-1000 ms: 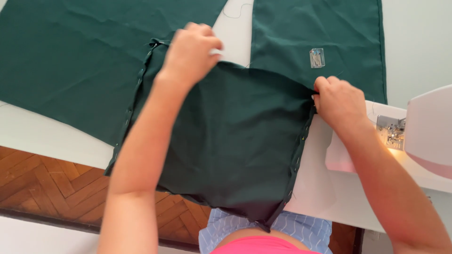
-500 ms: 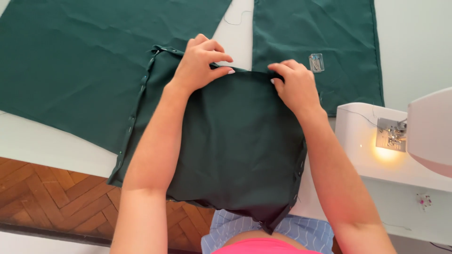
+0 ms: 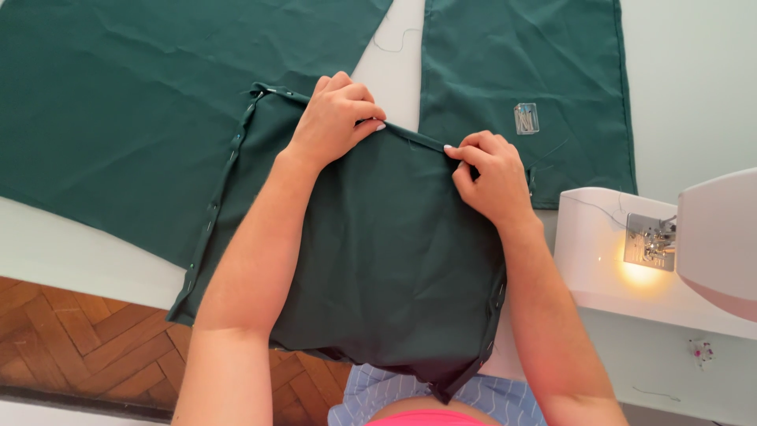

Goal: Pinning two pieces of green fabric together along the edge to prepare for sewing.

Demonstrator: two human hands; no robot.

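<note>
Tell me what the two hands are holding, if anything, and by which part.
Both hold the pinned dark green fabric piece by its far top edge: the left hand near the middle of that edge, the right hand towards its right end.

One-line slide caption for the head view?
Both hands, left hand and right hand, pinch the top edge of a pinned dark green fabric piece beside a sewing machine.

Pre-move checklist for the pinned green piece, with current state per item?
1. Left hand grips the top edge of the pinned green piece: ok.
2. Right hand pinches the same edge: ok.
3. Pins along both side seams in place: ok on the left; right partly hidden, cannot tell.
4. Piece fully supported on the table: not ok, its lower end hangs over the edge.
5. Sewing machine light on: ok.
6. Small clear box clear of the hands: ok.
</note>
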